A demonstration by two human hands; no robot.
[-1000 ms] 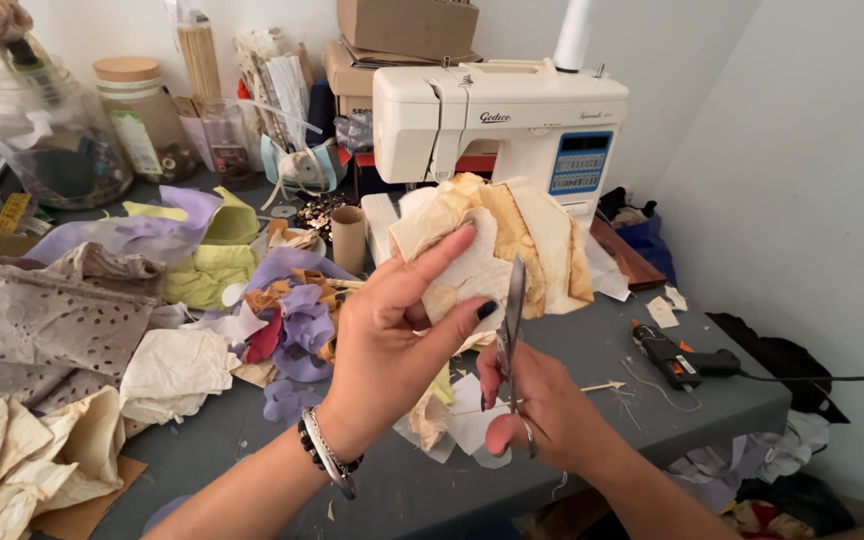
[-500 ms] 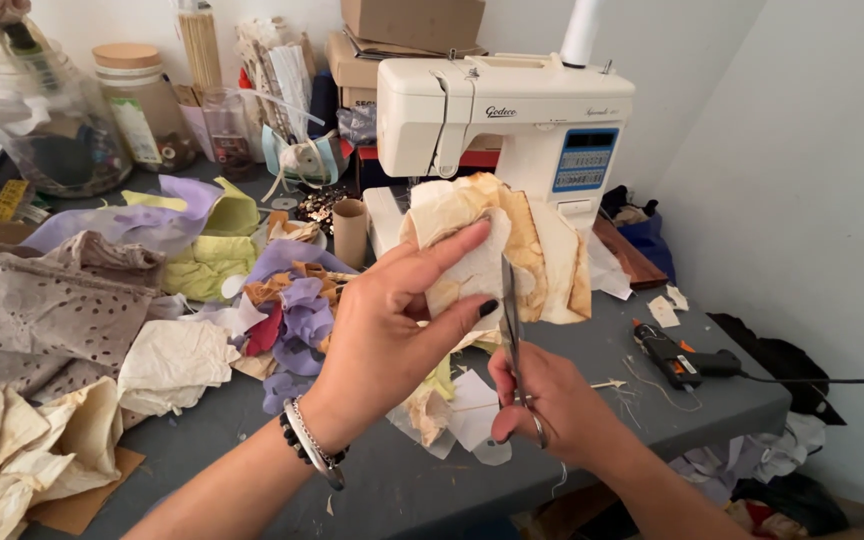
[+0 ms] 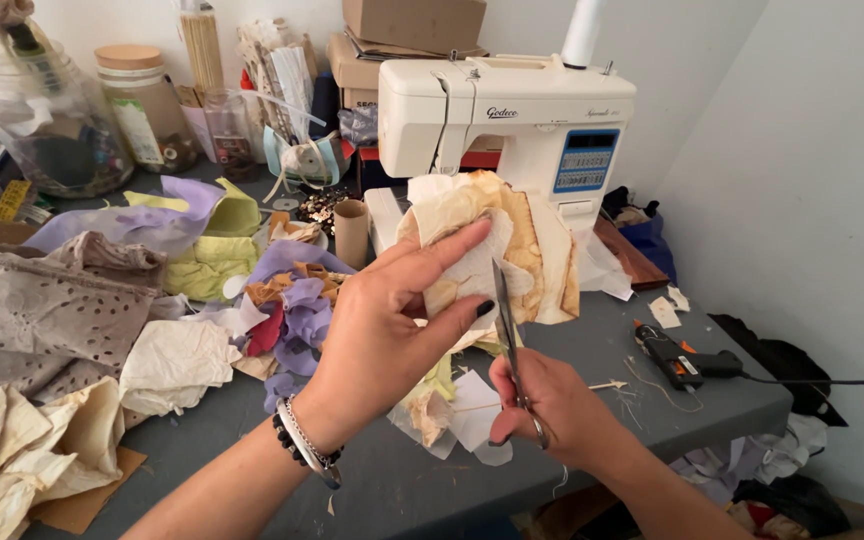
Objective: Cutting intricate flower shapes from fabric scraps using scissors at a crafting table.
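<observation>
Head view: left hand (image 3: 377, 335) pinches a cream, brown-edged fabric piece (image 3: 472, 255), held up in front of the sewing machine (image 3: 512, 120), above the grey surface (image 3: 712, 400). Right hand (image 3: 552, 415) grips scissors (image 3: 509, 335), fingers closed through the handles. Blades upright, tips up, at the fabric's edge. Cut looks partway; offcuts (image 3: 462, 415) lie below.

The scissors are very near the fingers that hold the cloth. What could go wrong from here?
1. The scissors in the right hand point up beside the left hand thumb; a slip might nick it.
2. The stained cream cloth is held in the air, so the cut could wander.
</observation>
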